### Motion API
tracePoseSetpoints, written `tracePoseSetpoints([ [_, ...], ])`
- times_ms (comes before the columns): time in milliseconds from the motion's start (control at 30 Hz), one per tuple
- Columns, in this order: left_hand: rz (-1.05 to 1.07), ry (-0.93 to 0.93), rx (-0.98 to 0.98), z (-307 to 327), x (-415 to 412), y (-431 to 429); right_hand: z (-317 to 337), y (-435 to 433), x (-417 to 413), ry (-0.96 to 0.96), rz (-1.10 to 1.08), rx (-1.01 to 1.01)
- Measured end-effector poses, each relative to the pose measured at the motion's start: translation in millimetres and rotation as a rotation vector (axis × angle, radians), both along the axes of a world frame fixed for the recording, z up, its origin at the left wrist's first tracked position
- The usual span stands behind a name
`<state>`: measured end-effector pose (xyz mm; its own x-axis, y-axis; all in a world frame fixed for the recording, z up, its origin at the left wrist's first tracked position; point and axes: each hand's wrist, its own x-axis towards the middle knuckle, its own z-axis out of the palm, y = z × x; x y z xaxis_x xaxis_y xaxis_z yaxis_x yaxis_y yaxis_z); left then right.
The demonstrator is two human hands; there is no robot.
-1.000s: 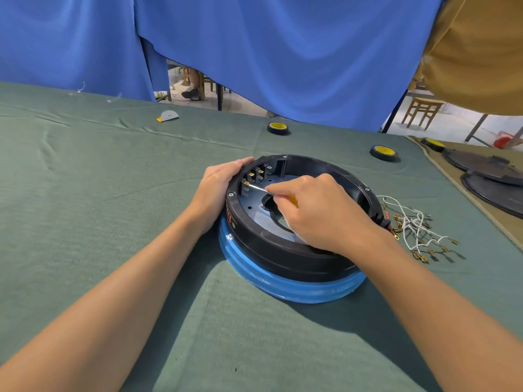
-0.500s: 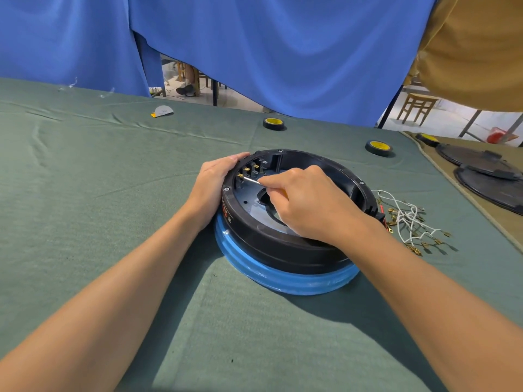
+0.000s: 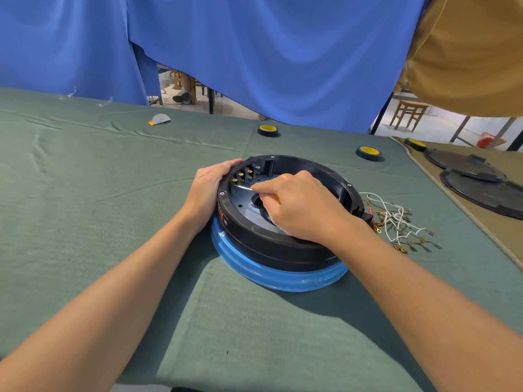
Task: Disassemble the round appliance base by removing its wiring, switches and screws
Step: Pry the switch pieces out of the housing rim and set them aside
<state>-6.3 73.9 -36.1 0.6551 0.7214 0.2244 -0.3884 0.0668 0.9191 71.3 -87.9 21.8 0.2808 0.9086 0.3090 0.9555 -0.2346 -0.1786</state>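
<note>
With the round base (image 3: 283,250) sitting on the worktop (image 3: 113,222), the left hand (image 3: 208,190) curled over its rim and the right hand (image 3: 300,207) pinching a thin screwdriver (image 3: 244,187) beside the switch terminals (image 3: 240,175), the slanted tip could slip and gouge plastic if pressed hard.

The green-clothed table (image 3: 85,193) carries the base (image 3: 283,250). Wires (image 3: 396,222) lie just right of the base, one tape roll (image 3: 267,130) behind it, a second roll (image 3: 368,152) behind-right, and a grey scrap (image 3: 161,119) far behind-left.
</note>
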Motion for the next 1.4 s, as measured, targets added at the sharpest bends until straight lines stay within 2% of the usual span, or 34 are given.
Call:
tracePoseSetpoints([
  [133,0.009,0.002,0.066,-0.7,-1.0,-0.8,-1.3,2.0,1.8,0.006,0.038,0.003],
  [467,0.034,0.001,0.011,3.0,-1.4,-4.9,-1.0,1.0,-0.9,-0.029,0.015,0.002],
  [633,0.067,0.047,0.051,1.4,-1.9,-1.9,0.8,1.7,-0.3,-0.013,0.04,0.018],
  [833,-0.003,-0.001,0.115,3.1,-3.1,-6.6,1.9,3.0,0.4,-0.025,0.06,0.001],
  [1400,0.08,0.055,0.148,2.1,-2.8,-1.6,1.1,3.8,-2.1,-0.068,0.043,-0.004],
])
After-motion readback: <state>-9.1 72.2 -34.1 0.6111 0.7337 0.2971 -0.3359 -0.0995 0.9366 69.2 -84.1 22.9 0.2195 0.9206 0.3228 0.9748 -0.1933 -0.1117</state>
